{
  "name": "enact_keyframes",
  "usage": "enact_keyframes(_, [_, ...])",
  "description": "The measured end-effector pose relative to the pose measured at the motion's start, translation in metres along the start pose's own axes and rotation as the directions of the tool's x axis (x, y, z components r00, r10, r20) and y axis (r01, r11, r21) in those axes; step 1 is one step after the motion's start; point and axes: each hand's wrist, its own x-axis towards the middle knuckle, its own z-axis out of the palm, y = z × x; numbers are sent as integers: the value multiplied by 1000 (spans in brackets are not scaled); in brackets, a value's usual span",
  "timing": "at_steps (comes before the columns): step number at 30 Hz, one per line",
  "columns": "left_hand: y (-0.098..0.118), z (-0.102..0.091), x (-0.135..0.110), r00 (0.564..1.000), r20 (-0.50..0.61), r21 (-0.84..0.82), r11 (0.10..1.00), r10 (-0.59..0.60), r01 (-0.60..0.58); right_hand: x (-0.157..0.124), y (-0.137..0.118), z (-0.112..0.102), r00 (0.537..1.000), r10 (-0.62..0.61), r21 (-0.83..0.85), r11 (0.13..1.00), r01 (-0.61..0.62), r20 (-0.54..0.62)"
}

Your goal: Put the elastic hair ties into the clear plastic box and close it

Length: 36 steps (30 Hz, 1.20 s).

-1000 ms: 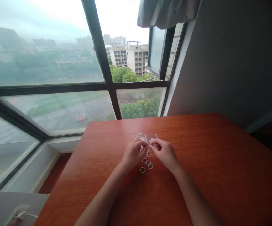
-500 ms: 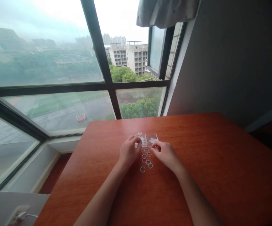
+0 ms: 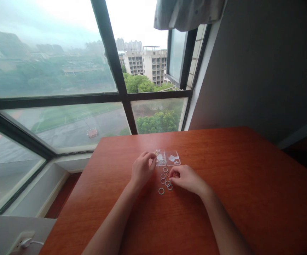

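A small clear plastic box (image 3: 161, 163) lies open on the table, some thin rings and pale bits inside. Its lid (image 3: 173, 158), with a white print, is folded out to the right. My left hand (image 3: 143, 167) is at the box's left side, thumb and fingertips closed on the edge. Several pale thin rings (image 3: 161, 191) lie loose in front of the box, some overlapping. Beside them my right hand (image 3: 184, 177) is low, fingers curled and thumb a little apart from the index finger. Its fingertips partly cover one ring (image 3: 167, 174).
The reddish-brown wooden table (image 3: 238, 170) reaches from a large window (image 3: 123, 94) to a dark wall (image 3: 249, 71). At the lower left, a plug with a white cable sits in a wall socket (image 3: 23, 242).
My right hand has moved from beside the lid down toward the loose rings and now covers part of one. My left hand has shifted slightly left, showing more of the box.
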Motion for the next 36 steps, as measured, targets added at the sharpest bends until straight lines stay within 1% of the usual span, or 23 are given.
enact_keyframes(3, [-1, -2, 1, 1000, -8, 6, 1000, -11, 11, -1, 0, 1, 998, -5, 1, 1000, 5, 59])
enact_keyframes(5, [-2, -3, 1, 1000, -10, 3, 1000, -9, 9, -2, 1, 2, 997, 0, 2, 1000, 0, 75])
enact_keyframes(9, [-2, -2, 2, 1000, -9, 1, 1000, -7, 7, 0, 4, 6, 996, 16, -22, 1000, -14, 93])
enact_keyframes(13, [-1, -2, 1, 1000, 0, 4, 1000, -5, 5, 2, 7, 10, 995, 1, -53, 999, 4, 99])
enact_keyframes(19, [-1, -3, 2, 1000, -11, 4, 1000, 9, -9, 0, 8, 11, 996, -26, -18, 999, 28, 88])
enact_keyframes(22, [-1, -3, 2, 1000, -13, -9, 1000, 16, -17, 0, 5, 9, 998, -50, -2, 999, 50, 35])
enact_keyframes(26, [1, -3, 2, 999, 12, -56, 997, 46, -45, 5, 3, 6, 992, -57, 26, 998, 60, -109])
enact_keyframes(31, [9, -1, 0, 988, 95, -171, 980, 121, -104, 9, 2, 2, 962, -42, 46, 997, 57, -271])
enact_keyframes(34, [13, 1, -1, 977, 142, -228, 966, 160, -125, 9, 1, 1, 943, -45, 50, 997, 65, -329])
enact_keyframes(36, [14, 2, -1, 970, 164, -254, 958, 179, -134, 9, 1, 1, 936, -50, 53, 996, 73, -347])
